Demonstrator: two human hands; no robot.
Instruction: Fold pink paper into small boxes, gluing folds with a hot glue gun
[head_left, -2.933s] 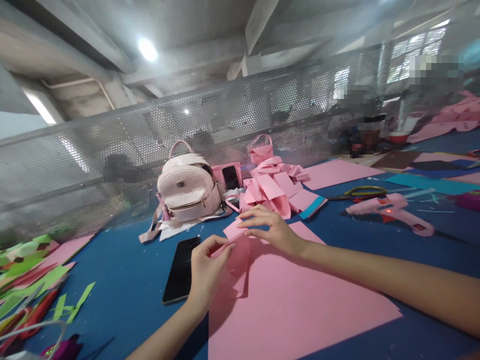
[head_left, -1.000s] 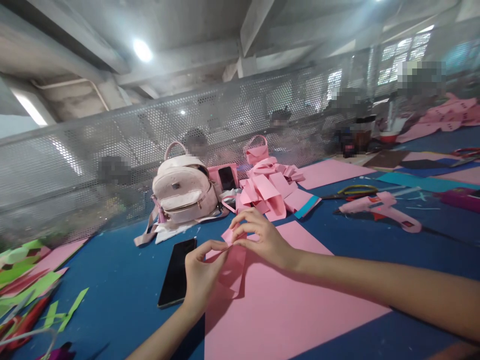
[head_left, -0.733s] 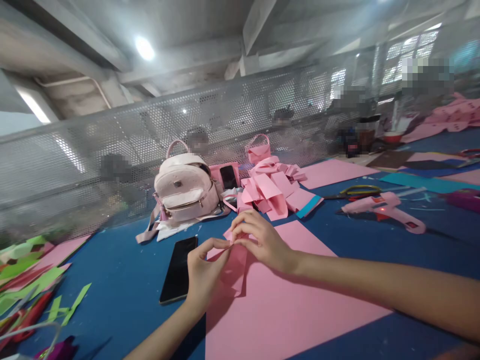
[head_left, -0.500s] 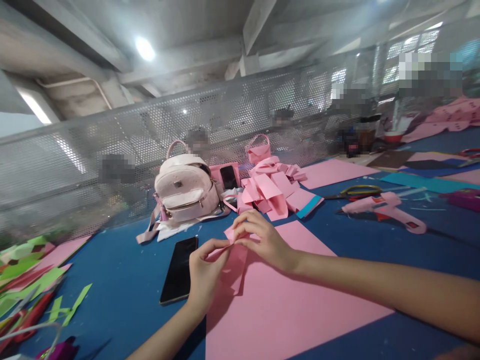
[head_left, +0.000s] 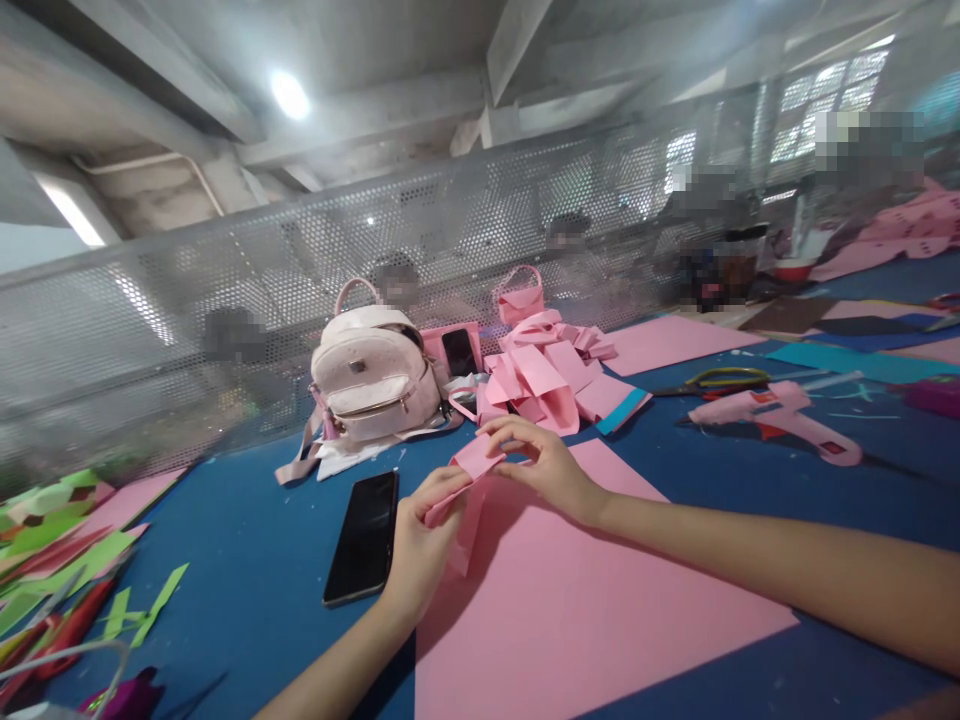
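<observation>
A small folded piece of pink paper is held up between my two hands. My left hand pinches its lower left part, thumb and fingers closed on it. My right hand grips its upper right edge with bent fingers. Part of the piece hangs down below, partly hidden behind my left hand. Beneath lies a large flat pink sheet. A black phone rests on the blue table just left of my left hand.
A white backpack and a pile of folded pink pieces stand behind my hands. To the right lie a pink glue gun and yellow-handled scissors. Green paper scraps and red-handled scissors are at the left.
The folded pink paper has been lifted and turned, so more of its face shows between my hands. My right hand has shifted slightly right, its fingers now further from my left hand's.
</observation>
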